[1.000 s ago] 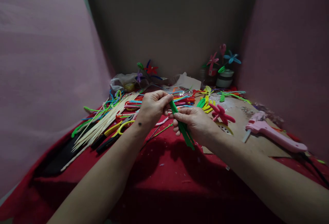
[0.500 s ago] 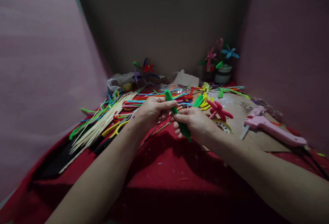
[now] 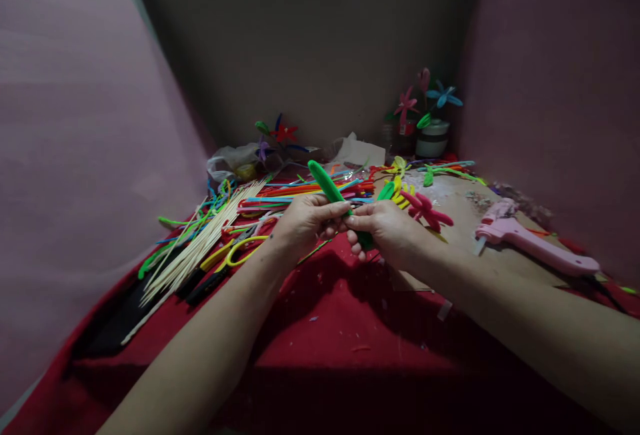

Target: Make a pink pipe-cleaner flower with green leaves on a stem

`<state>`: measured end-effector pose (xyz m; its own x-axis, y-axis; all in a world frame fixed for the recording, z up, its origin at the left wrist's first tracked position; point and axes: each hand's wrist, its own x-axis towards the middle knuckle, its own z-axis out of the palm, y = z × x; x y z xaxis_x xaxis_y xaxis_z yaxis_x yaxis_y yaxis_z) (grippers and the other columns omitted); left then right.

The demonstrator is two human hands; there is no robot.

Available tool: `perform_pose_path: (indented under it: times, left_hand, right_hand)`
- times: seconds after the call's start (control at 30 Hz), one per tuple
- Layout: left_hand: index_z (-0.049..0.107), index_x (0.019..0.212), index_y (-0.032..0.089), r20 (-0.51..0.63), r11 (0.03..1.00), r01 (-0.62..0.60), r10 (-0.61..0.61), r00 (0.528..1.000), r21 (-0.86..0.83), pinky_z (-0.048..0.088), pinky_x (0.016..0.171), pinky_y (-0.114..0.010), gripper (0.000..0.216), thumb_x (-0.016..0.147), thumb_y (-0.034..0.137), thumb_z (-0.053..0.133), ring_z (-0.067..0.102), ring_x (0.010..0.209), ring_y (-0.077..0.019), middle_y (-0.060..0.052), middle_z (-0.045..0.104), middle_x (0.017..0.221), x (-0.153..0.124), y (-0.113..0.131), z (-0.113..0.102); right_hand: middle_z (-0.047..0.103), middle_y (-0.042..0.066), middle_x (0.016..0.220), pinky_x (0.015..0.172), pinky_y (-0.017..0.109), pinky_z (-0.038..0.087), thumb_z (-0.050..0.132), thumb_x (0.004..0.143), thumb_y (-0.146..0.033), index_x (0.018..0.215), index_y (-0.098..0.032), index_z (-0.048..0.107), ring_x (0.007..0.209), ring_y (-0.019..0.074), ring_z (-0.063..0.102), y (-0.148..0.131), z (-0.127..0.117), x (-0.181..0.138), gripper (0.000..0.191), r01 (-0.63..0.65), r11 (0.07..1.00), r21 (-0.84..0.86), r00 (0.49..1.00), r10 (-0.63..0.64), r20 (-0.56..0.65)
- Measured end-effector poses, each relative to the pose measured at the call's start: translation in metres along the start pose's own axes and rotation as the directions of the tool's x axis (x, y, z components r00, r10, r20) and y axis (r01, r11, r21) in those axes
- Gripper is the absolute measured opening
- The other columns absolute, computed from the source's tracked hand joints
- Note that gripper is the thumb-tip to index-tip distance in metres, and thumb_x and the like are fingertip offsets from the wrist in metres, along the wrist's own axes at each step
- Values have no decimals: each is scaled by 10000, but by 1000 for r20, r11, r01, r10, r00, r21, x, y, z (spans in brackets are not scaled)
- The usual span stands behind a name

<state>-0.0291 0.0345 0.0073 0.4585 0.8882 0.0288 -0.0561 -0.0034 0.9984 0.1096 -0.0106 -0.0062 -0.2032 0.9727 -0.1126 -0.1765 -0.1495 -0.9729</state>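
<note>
A long fuzzy green pipe-cleaner leaf [image 3: 324, 180] is pinched between both hands, slanting up to the left. My left hand [image 3: 309, 220] is closed on its middle, thumb against forefinger. My right hand [image 3: 383, 225] grips it just beside, fingertips close to the left thumb; the lower end shows behind the right fingers. A second green leaf [image 3: 387, 190] rises just beyond the right hand. To the right of that hand lies a pink pipe-cleaner flower [image 3: 427, 210].
Bamboo sticks [image 3: 203, 248], yellow-handled scissors [image 3: 243, 250] and coloured pipe cleaners [image 3: 300, 190] lie left and behind. A pink glue gun [image 3: 537, 238] rests on cardboard [image 3: 463, 215] at right. Finished flowers stand in a pot [image 3: 433, 139] at the back. Red cloth [image 3: 320, 335] covers the table.
My left hand has slid down the green leaf towards the right hand, so more of its upper end shows. The leaf tilts further left. The view has shifted slightly.
</note>
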Motion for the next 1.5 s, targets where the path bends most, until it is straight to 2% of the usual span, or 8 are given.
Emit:
perform_pose_path:
  times: [0.47, 0.6, 0.67, 0.73, 0.8, 0.9, 1.17, 1.5]
  left_hand:
    - [564, 603, 92, -200, 997, -39, 50, 978, 59, 245, 386, -191, 252, 601, 283, 728, 392, 377, -38, 21, 496, 479, 3, -10, 6]
    - [592, 684, 116, -225, 947, -59, 135, 965, 316, 280, 415, -214, 229, 661, 322, 688, 396, 424, -66, 22, 478, 523, 2, -2, -3]
    - [624, 836, 151, -299, 778, -219, 462, 835, 588, 371, 519, -239, 235, 656, 280, 704, 486, 573, -107, -6, 551, 675, 1, 6, -8]
    - [636, 924, 204, -115, 442, -349, 739, 663, 827, 412, 712, -296, 280, 657, 239, 714, 521, 812, -161, -31, 594, 874, -1, 12, -10]
    - [664, 880, 240, 223, 135, -464, 738, 636, 876, 369, 851, -348, 186, 697, 253, 689, 484, 963, -194, -29, 616, 955, -3, 15, -9]
    - [680, 832, 245, 518, -21, -596, 520, 679, 803, 322, 900, -368, 100, 753, 289, 638, 484, 996, -199, -27, 657, 938, -3, 10, -4]
    - [686, 796, 227, 571, 43, -611, 309, 761, 791, 293, 857, -331, 157, 820, 268, 536, 557, 816, -169, -38, 685, 815, -1, 2, -2]
    - [681, 698, 212, 497, 251, -574, 308, 811, 780, 330, 842, -315, 125, 751, 185, 572, 543, 670, -146, -24, 651, 677, -6, 4, 5]
  right_hand:
    - [506, -17, 491, 347, 187, 384, 522, 790, -152, 628, -144, 585, 371, 66, 465, 11, -10, -4, 174, 19, 999, 34, 1000, -19, -11]
    - [495, -14, 484, 335, 195, 360, 529, 769, -149, 589, -160, 592, 360, 66, 453, 9, -14, -3, 191, -16, 1000, 19, 998, 17, -53]
    - [490, -11, 483, 329, 200, 353, 543, 752, -150, 569, -166, 594, 352, 65, 448, 9, -17, -1, 190, -45, 999, 21, 996, 46, -81]
    - [483, -11, 474, 314, 199, 337, 553, 735, -157, 558, -166, 598, 344, 66, 442, 9, -19, 0, 182, -57, 998, -2, 995, 56, -84]
    - [479, -14, 455, 294, 196, 318, 551, 710, -152, 539, -163, 591, 332, 69, 435, 10, -21, 2, 176, -49, 997, -64, 996, 44, -76]
    - [482, -17, 426, 285, 198, 319, 550, 665, -140, 513, -157, 579, 322, 78, 436, 10, -24, 2, 156, -20, 984, -177, 999, 12, -48]
    - [462, -20, 350, 300, 199, 311, 572, 653, -163, 419, -166, 505, 275, 68, 392, -2, -23, -5, 244, -30, 948, -316, 999, 42, 33]
    - [464, -18, 324, 291, 195, 277, 556, 679, -149, 441, -150, 519, 269, 69, 371, -9, -29, -6, 242, 8, 927, -375, 991, 43, 129]
